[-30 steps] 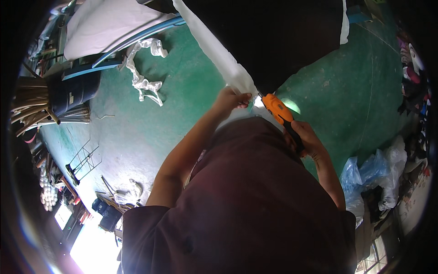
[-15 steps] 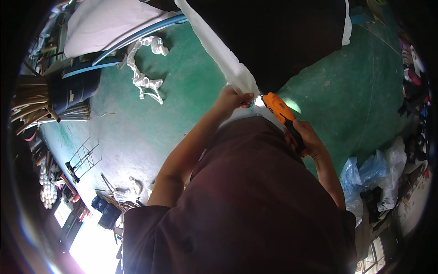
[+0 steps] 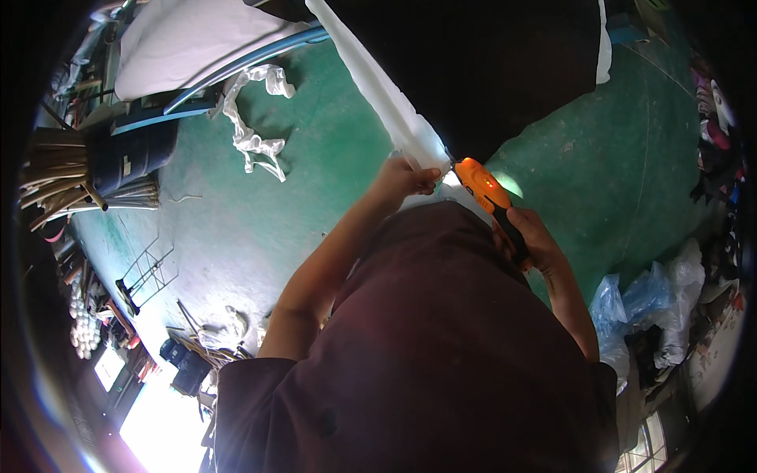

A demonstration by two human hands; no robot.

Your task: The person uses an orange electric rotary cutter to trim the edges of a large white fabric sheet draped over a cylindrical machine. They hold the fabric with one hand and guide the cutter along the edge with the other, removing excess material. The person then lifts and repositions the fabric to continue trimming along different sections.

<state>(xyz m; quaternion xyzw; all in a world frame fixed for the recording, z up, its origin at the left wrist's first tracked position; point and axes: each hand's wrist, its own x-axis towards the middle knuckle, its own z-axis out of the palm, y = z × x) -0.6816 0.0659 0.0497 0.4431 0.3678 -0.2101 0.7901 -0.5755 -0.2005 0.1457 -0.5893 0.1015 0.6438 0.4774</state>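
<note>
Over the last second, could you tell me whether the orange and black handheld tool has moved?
No. The orange and black handheld tool sits at the same spot against the crumpled white cloth on the green floor.

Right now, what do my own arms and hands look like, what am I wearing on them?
Both forearms are bare, with no gloves, watch or rings visible on the left hand or the right hand. You wear a dark maroon short-sleeved shirt; its left sleeve ends above the elbow, leaving the arm uncovered. The right sleeve's edge sits near the elbow too.
</note>
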